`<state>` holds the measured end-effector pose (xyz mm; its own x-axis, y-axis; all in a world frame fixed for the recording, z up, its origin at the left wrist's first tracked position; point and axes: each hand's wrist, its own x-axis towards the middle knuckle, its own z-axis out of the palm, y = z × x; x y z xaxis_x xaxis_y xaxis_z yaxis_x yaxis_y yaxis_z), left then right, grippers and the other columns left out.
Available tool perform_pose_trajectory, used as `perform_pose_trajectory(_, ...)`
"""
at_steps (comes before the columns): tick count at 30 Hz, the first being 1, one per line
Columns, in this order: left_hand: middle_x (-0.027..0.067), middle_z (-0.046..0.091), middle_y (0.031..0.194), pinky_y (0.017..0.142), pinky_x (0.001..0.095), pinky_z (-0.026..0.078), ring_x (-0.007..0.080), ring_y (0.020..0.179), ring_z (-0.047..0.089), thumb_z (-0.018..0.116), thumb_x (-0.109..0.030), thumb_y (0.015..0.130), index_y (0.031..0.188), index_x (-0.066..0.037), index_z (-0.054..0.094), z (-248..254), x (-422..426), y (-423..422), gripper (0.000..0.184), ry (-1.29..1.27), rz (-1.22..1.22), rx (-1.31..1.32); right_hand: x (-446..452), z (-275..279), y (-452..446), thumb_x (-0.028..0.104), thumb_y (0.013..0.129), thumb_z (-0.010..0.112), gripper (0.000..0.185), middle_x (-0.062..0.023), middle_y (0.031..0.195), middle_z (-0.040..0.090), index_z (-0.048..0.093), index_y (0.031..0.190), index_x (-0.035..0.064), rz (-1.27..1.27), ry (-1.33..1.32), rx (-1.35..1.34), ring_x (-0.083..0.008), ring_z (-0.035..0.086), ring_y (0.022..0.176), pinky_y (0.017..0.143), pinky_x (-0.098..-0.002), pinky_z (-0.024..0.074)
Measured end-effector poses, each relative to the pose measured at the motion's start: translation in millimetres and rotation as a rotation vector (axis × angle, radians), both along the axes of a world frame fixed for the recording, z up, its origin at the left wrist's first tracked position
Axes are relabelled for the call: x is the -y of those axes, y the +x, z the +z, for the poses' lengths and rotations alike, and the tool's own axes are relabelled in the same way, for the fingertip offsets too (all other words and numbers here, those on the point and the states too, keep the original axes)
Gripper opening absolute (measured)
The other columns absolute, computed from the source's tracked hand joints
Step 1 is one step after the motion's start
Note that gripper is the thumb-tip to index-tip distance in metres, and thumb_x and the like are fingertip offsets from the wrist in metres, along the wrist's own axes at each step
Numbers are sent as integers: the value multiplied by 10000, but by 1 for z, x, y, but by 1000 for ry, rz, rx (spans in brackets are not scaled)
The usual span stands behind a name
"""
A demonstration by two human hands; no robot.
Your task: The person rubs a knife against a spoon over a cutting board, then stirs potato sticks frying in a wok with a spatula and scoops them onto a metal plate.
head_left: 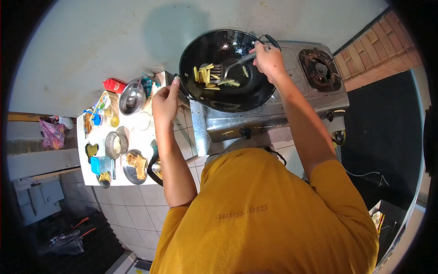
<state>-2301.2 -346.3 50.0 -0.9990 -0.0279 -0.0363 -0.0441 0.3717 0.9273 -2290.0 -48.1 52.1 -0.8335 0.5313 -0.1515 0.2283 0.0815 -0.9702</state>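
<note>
A black wok (242, 101) sits over the left side of the gas stove, tilted a little. With my left hand (165, 101) I grip the wok's left side handle, thumb on top. My right hand (268, 60) is closed round the handle of a slotted spatula (219, 70), whose head is down in the wok. Yellow potato strips (204, 74) lie on and beside the slotted head. A few more pale strips (229, 83) rest on the wok's bottom, to the right of the spatula head.
The stove's right burner (320, 69) has no pot. Left of me, a white table (141, 122) holds a metal bowl (132, 96), a red bottle (114, 85), a small pan (116, 144), a plate of flat fried food (136, 166) and a blue-lidded container (100, 165). A wall stands behind the stove.
</note>
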Motion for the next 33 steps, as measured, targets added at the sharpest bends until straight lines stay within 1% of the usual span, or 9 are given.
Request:
perform_pose_trajectory(4,9,586,662,577,240,393,74,615,477,676,-378,889,832,35,687,-3,1,-2,418,-39,-11,-22,1,1,4,324,975,483,394,-43,580,501,654,902,-23,35,-14,42,-100,367,404,382,-277,270)
perform_pose_trajectory(6,2,581,656,566,235,383,64,605,466,675,-295,889,813,37,674,-1,-1,-2,342,-30,2,5,0,2,5,323,972,483,388,-33,577,491,650,904,-20,17,-51,43,-100,372,417,393,-277,278)
perform_pose_trajectory(9,-6,569,645,553,234,365,59,597,449,671,-254,887,796,35,663,-1,-4,-1,304,-1,9,-11,2,0,4,322,969,484,383,-26,574,483,650,905,-18,18,-84,23,-100,372,421,399,-276,283)
perform_pose_trajectory(16,-14,549,632,540,239,351,62,585,429,675,-277,890,787,28,665,-1,-2,-1,323,-5,25,14,4,8,2,330,971,488,384,-23,569,479,649,907,-13,15,-99,42,-95,367,419,396,-272,275)
perform_pose_trajectory(19,-11,551,631,545,243,356,69,584,428,674,-310,894,785,29,669,-4,-3,-2,357,-3,47,9,5,12,3,335,971,489,383,-21,563,476,646,906,-8,65,-12,16,-90,363,416,396,-269,270)
perform_pose_trajectory(25,13,599,678,594,243,398,78,628,471,675,-353,895,840,41,696,3,-1,1,398,-71,34,37,0,13,6,352,967,496,399,-19,555,480,656,909,-9,66,-78,-21,-88,363,405,386,-262,258)
perform_pose_trajectory(28,21,622,716,641,234,415,77,674,497,673,-357,900,874,49,702,-1,2,3,408,30,26,53,-9,36,15,359,956,509,399,-18,549,484,667,911,-4,13,-116,-28,-84,354,398,380,-256,252)
perform_pose_trajectory(30,22,639,754,680,228,419,78,712,511,665,-351,909,897,53,705,-1,3,4,405,60,11,72,-20,61,19,362,948,510,405,-3,539,481,673,918,-8,9,-78,-101,-78,351,392,376,-251,254)
perform_pose_trajectory(33,16,643,774,698,225,417,76,732,512,659,-342,916,928,50,709,-1,5,4,395,119,14,115,-37,95,22,357,949,494,416,14,531,475,676,933,-17,-43,-9,-189,-74,360,390,372,-248,268)
